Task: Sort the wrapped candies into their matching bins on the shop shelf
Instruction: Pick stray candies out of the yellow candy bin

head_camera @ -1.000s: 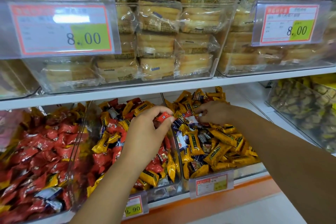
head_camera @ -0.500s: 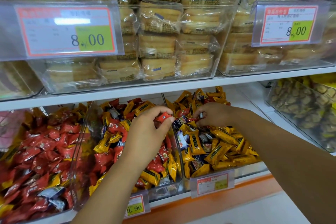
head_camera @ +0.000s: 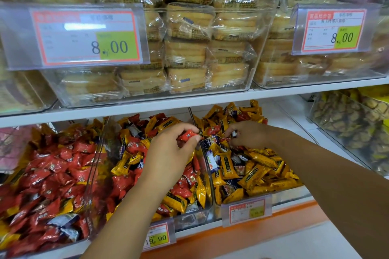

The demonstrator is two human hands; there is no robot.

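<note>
Pinching a red candy (head_camera: 188,135) between thumb and fingertips, our left hand (head_camera: 168,153) has barely moved over the last second. It hangs above the divide between the middle bin (head_camera: 189,219) and the right bin (head_camera: 290,195). Our right hand (head_camera: 249,135) has stayed at the far end of the right bin, fingers now curled onto what looks like a pale-wrapped candy (head_camera: 234,133) among the yellow ones. So little has been sorted in this stretch: we judge the red piece still waits to go to the red-filled left bin (head_camera: 91,176), while the right hand gathers another stray.
</note>
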